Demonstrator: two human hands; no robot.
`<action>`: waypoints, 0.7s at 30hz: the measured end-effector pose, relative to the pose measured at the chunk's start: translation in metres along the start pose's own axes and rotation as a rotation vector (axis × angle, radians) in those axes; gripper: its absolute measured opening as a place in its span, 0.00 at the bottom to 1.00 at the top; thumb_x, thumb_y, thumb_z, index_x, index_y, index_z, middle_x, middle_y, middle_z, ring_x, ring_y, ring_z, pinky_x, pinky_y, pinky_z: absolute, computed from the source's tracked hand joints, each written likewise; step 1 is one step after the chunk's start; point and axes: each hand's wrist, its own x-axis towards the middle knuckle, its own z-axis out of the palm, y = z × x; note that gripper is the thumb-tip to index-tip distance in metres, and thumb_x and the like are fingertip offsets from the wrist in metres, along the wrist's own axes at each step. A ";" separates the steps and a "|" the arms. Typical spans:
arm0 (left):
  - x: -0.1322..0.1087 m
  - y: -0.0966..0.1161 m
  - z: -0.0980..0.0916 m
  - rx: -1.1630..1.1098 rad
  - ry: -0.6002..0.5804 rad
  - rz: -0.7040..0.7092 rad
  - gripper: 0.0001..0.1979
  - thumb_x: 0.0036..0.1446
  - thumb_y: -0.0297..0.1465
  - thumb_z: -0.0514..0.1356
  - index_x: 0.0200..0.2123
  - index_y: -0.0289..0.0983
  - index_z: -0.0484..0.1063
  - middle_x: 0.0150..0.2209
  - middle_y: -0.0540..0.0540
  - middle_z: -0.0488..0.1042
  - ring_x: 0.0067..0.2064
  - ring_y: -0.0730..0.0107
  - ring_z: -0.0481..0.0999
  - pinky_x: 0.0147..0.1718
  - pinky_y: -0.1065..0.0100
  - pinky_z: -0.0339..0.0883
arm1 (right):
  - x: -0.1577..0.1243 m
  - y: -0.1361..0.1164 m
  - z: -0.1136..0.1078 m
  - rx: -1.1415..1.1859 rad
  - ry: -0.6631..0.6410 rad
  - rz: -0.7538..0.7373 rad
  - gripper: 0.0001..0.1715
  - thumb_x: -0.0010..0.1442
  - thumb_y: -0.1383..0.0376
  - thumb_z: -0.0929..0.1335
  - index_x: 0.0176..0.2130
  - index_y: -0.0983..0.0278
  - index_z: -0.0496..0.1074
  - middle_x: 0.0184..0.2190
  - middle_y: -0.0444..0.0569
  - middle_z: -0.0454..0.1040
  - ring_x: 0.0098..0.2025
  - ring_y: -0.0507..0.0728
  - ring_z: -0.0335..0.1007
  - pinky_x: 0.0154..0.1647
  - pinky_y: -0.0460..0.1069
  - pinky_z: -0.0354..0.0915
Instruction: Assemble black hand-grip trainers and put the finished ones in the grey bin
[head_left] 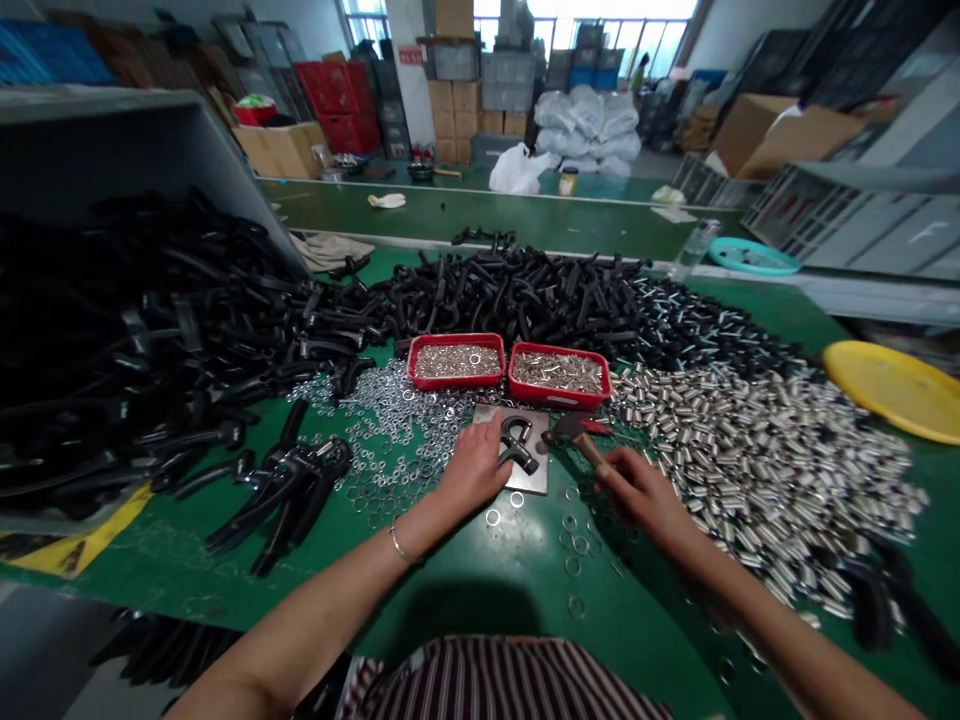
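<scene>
My left hand (474,462) is closed on a small black curved part (519,458), steadying it on a flat square metal plate (535,483). The part has a hook-like bend at its far end. My right hand (637,486) grips the wooden handle of a hammer (591,450); its dark head is low at the plate's right edge, apart from the black part. Two thin metal rings (493,518) lie just in front of the plate. Beyond it stand a red tray of small metal pieces (457,383) and a second red tray with small pins (559,396).
Shiny metal cylinders (757,460) are heaped at the right, small nuts and rings (405,420) at the left. Black curved parts (517,290) form a long pile at the back, spilling from a grey bin (247,160). A yellow lid (900,385) sits far right.
</scene>
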 end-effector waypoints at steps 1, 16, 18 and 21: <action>0.003 -0.001 -0.005 -0.092 -0.031 -0.038 0.35 0.54 0.32 0.64 0.64 0.35 0.57 0.51 0.35 0.74 0.53 0.49 0.73 0.55 0.47 0.64 | -0.002 0.004 -0.001 -0.023 -0.026 0.007 0.19 0.67 0.49 0.59 0.43 0.61 0.65 0.31 0.48 0.77 0.21 0.54 0.67 0.18 0.48 0.61; -0.007 -0.020 -0.011 -0.069 -0.076 0.002 0.26 0.56 0.36 0.65 0.56 0.36 0.67 0.54 0.38 0.72 0.57 0.51 0.68 0.57 0.49 0.62 | 0.082 0.009 -0.032 -1.130 0.068 -0.171 0.13 0.69 0.64 0.60 0.45 0.66 0.71 0.41 0.58 0.74 0.44 0.61 0.72 0.37 0.49 0.62; -0.007 -0.022 -0.008 -0.099 -0.078 0.006 0.27 0.55 0.35 0.66 0.57 0.37 0.67 0.55 0.39 0.72 0.57 0.52 0.68 0.58 0.50 0.61 | 0.084 0.008 -0.032 -1.163 0.018 -0.154 0.14 0.70 0.64 0.59 0.47 0.65 0.70 0.40 0.57 0.74 0.40 0.59 0.73 0.33 0.48 0.61; 0.000 -0.025 -0.007 -0.140 -0.098 0.015 0.26 0.55 0.34 0.66 0.57 0.37 0.68 0.54 0.39 0.72 0.57 0.52 0.68 0.59 0.51 0.61 | 0.085 0.009 -0.034 -1.205 -0.037 -0.139 0.14 0.70 0.66 0.58 0.51 0.64 0.68 0.40 0.56 0.75 0.38 0.59 0.74 0.30 0.48 0.59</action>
